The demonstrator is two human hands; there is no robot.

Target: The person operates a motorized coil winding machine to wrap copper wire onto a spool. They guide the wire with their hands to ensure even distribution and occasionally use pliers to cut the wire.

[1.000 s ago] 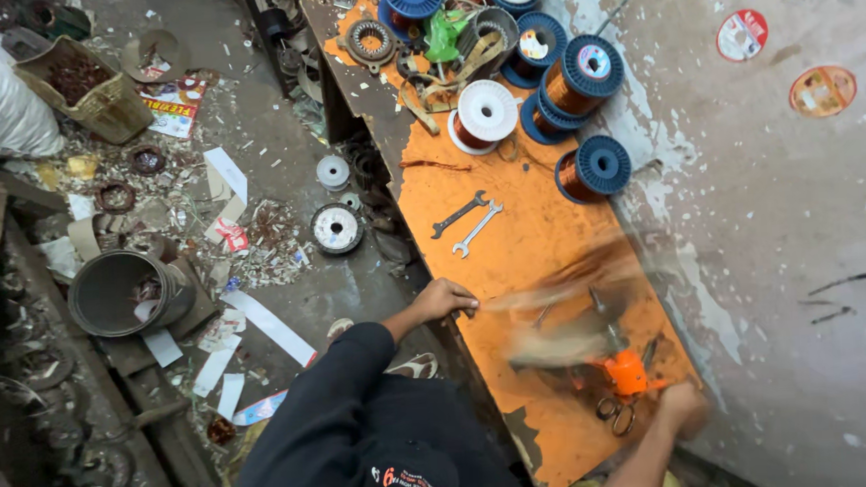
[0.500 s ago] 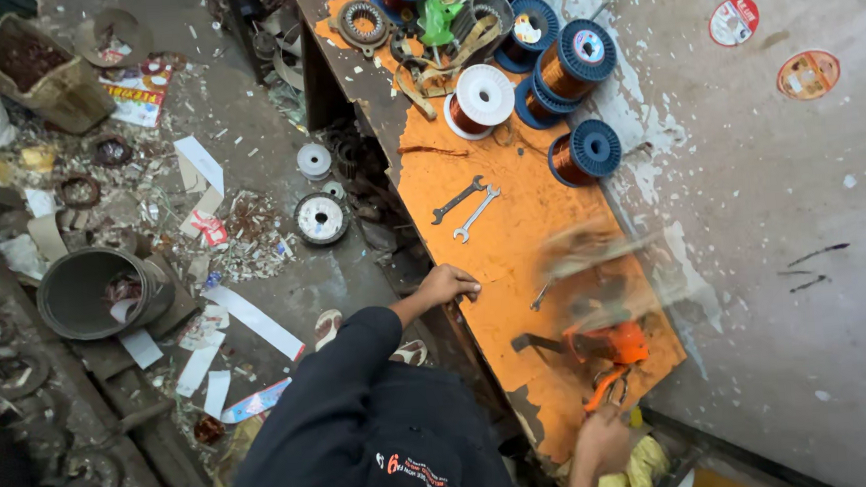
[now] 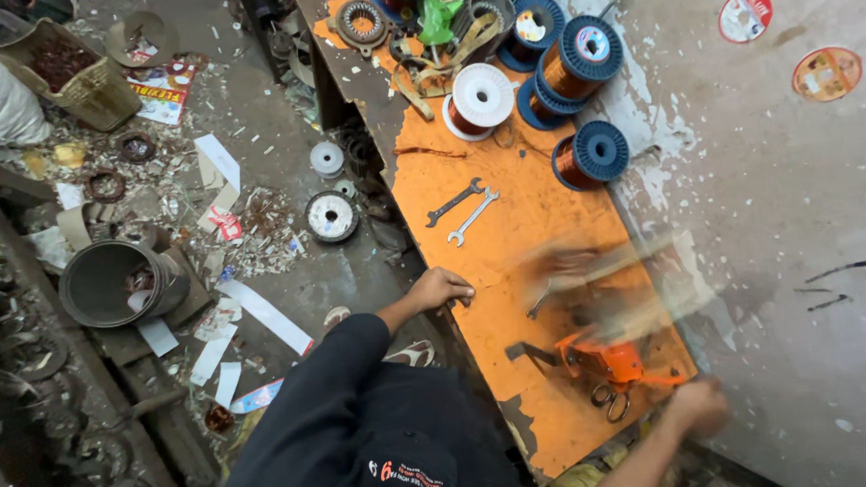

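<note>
orange tool (image 3: 606, 361) lies on the near right of the orange tabletop (image 3: 512, 229), blurred. it looks rigid and fairly heavy, best gripped by its body. right hand (image 3: 698, 405) beside it, grip unclear; left hand (image 3: 439, 288) curled on the tabletop edge.

A person seen from above, wearing a dark, near-black long-sleeved top. The fabric looks soft and slightly creased, bunching in folds along the left sleeve (image 3: 335, 365), which ends at the wrist and leaves the left hand (image 3: 439, 288) bare. A small printed marking (image 3: 415, 475) sits on the dark cloth near the bottom edge of the view — red and white, too small to make out. The right forearm (image 3: 642, 466) is uncovered, with no sleeve visible on it, and the right hand (image 3: 696, 406) is bare too — blurred in the picture.
</note>
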